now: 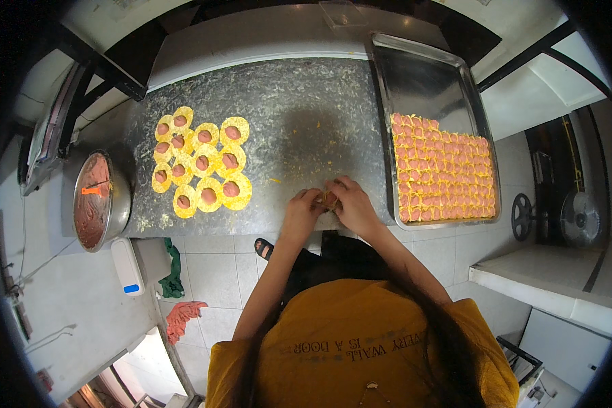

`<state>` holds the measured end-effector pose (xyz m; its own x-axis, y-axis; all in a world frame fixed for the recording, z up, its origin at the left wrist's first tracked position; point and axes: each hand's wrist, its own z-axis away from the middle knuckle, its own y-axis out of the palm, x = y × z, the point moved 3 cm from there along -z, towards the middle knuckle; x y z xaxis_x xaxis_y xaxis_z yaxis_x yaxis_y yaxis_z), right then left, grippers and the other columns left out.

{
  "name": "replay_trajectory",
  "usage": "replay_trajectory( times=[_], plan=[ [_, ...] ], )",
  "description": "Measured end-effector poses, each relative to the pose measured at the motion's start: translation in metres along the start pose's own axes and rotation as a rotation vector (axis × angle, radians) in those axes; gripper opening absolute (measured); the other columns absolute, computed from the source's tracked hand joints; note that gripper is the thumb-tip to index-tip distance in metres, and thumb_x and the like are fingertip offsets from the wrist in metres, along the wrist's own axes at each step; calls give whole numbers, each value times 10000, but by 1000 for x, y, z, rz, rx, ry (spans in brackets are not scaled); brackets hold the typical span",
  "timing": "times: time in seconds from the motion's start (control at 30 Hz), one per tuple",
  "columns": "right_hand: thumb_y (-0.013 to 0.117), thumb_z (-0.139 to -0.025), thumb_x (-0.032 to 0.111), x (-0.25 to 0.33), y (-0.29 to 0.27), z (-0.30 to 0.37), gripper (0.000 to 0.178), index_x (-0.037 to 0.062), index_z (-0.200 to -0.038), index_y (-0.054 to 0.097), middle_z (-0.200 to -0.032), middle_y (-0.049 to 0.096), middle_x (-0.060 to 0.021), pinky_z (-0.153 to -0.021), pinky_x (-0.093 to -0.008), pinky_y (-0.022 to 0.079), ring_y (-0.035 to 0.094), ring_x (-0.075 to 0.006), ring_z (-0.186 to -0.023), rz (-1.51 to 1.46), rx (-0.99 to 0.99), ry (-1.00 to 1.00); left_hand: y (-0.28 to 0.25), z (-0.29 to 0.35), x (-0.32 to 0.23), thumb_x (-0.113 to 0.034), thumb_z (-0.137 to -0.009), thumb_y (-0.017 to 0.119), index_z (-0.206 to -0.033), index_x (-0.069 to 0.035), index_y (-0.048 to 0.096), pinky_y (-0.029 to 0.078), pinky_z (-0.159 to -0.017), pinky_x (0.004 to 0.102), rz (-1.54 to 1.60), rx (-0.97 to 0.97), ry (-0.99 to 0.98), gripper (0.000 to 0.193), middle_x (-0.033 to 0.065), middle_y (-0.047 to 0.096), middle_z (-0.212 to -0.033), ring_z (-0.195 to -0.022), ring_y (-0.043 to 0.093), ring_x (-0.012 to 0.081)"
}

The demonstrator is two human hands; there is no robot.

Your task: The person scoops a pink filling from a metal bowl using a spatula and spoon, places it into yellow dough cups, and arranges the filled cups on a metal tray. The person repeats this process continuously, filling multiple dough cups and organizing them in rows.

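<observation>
Both my hands meet at the near edge of the dark, flour-dusted worktop point(306, 88). Between their fingertips is a small dumpling point(329, 201) with pink filling, mostly covered by the fingers. My left hand point(303, 212) pinches it from the left, and my right hand point(353, 207) closes round it from the right. Left of the hands lie several round yellow wrappers point(241, 199), each topped with a lump of pink meat filling point(208, 196). On the right, a metal tray point(425, 75) carries tight rows of shaped dumplings point(442, 170) across its nearer part.
A steel bowl point(121, 204) of pink filling stands at the left, an orange-handled tool point(94, 191) resting in it. Below the worktop are a white bin point(127, 265), a green cloth point(173, 268) and a red cloth point(183, 319). A clear plastic container point(343, 13) sits at the back.
</observation>
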<state>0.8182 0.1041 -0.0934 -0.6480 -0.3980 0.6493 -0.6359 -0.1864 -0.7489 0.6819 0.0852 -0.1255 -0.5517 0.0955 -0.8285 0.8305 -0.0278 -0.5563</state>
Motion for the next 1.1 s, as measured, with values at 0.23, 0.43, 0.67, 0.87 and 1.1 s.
replay_trajectory(
  times=[0.23, 0.43, 0.67, 0.87, 1.1],
  plan=[
    [500, -754, 62, 0, 9, 0, 216, 44, -950, 588, -976, 509, -136, -802, -397, 443, 502, -312, -961, 161, 115, -109, -23, 16, 16, -6, -681, 659, -956, -7, 580, 508, -657, 332, 53, -77, -117, 286, 158, 615, -862, -749, 635, 265],
    [548, -736, 63, -26, 4, 4, 152, 50, -872, 614, -942, 550, -120, -733, -391, 464, 539, -292, -897, 14, 101, -127, -82, 50, 48, -6, -725, 634, -927, -16, 603, 495, -633, 291, 40, -291, -303, 204, 101, 635, -816, -694, 621, 189],
    [648, -617, -34, -132, -195, -39, 303, 53, -907, 666, -876, 639, -123, -745, -320, 478, 611, -248, -834, -178, -401, 235, -175, 126, 130, -35, -761, 631, -955, 5, 602, 494, -660, 315, -263, -795, -496, 201, 137, 615, -830, -747, 601, 214],
    [586, -615, -68, -263, -245, -76, 348, 51, -931, 674, -894, 646, -117, -691, -284, 489, 616, -205, -764, 250, -63, 346, -197, 111, 169, -88, -758, 664, -945, 17, 605, 486, -654, 335, -366, -810, -583, 223, 135, 612, -823, -725, 600, 236],
    [511, -607, -52, -275, -223, -84, 392, 50, -952, 666, -903, 650, -161, -731, -326, 488, 622, -274, -812, 271, 221, 296, -192, 94, 151, -90, -755, 662, -939, 13, 607, 481, -655, 344, -471, -816, -629, 218, 138, 633, -822, -731, 614, 243]
  ],
)
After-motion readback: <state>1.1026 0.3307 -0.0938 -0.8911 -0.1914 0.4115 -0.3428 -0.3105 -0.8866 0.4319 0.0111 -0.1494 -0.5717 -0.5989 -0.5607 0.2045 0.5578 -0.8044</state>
